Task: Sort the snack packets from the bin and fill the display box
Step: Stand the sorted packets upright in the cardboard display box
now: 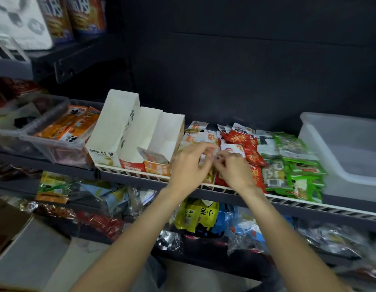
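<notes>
Nearest you, the lower shelf [111, 216] holds a jumble of bags, among them a yellow bag [195, 216] and a blue bag [229, 220]. Your forearms reach over it to the middle shelf [309, 204].

There your left hand [188, 165] and right hand [235, 167] meet just above the shelf's front rail. Both have the fingers curled, tips close together, and they seem to pinch a small pale packet [208, 153] between them; blur hides exactly how each finger sits.

Under and behind your hands lie sorted piles: yellow packets [200, 135], then red packets [251, 153] to their right, then green packets [299, 171]. At the far right stands a clear bin [322, 133], nothing visible in it.

Left of your hands stand three white display boxes [159, 131], side by side with tall backs; the one nearest you holds a packet at its open front. Further left, a clear tub [62, 144] carries orange packs [73, 125].

High at the far left, big snack bags [81, 15] sit on the top shelf.
</notes>
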Available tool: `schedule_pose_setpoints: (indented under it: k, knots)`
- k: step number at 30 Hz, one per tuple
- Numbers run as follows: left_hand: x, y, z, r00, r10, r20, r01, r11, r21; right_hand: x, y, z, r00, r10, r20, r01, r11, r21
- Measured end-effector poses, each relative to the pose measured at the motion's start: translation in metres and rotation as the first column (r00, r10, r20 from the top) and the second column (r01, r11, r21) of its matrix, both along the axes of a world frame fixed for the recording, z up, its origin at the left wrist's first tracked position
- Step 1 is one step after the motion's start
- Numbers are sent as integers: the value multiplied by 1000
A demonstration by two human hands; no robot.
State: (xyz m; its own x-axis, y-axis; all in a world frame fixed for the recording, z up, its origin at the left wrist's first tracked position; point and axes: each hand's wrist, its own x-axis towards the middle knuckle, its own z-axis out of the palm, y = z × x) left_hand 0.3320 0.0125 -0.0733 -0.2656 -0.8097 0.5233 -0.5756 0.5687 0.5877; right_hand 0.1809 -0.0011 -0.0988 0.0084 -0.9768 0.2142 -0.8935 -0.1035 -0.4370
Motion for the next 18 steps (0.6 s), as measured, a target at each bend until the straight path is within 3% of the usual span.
schedule_pose_setpoints:
  k: [3, 5, 7, 12, 15, 18]
  knots:
    - [-6, -29, -26, 931, 133, 340, -209, 957, 200, 4, -1, -4, 959, 46, -279, -19, 995, 100]
    - [-4, -35, -35, 834, 106, 541, -287, 922, 261, 8, -3, -5, 937, 71, -342, -15, 987, 163]
    - [2, -29, -39, 786, 101, 610, -293, 929, 224, 10, -5, -9, 935, 98, -340, -36, 982, 185]
    - [19, -14, -42, 782, 200, 590, -230, 973, -25, 16, -4, -11, 970, 129, -206, -81, 970, 230]
    - [15, -11, -39, 811, 189, 554, -258, 965, 48, 25, -4, -8, 992, 124, -28, -117, 975, 189]
    - [11, -13, -37, 838, 222, 498, -314, 943, 109, 24, -6, 3, 952, -17, 306, -25, 990, 136]
